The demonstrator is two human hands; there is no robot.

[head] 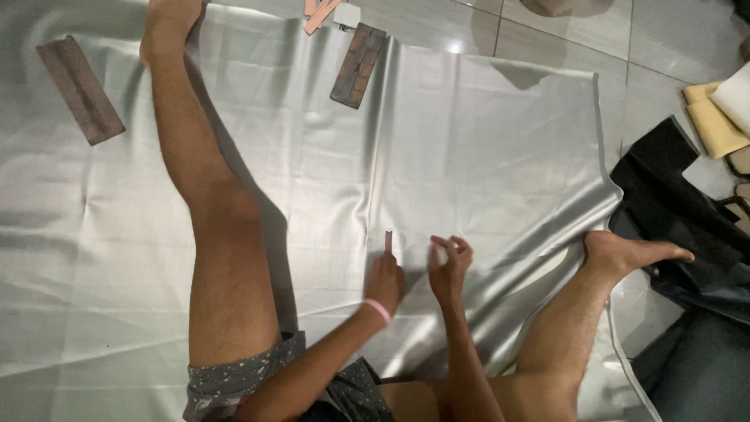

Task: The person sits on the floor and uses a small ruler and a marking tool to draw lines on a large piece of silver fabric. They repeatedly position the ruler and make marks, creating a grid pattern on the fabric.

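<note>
Setting: informal home tailoring or upholstery workspace, work done on floor. Evidence: glossy pale tiled floor (562, 31); large silver-grey fabric sheet (484, 148) spread flat, faint grid lines marked; two dark rectangular weights (358, 65) on cloth; black material (680, 203) and yellow foam pieces (715, 117) heaped at right edge

We observe the left hand (384, 283) pressing a small brown strip (388, 241) onto silver fabric (484, 148). The right hand (449, 266) pinches something white beside it.
</note>
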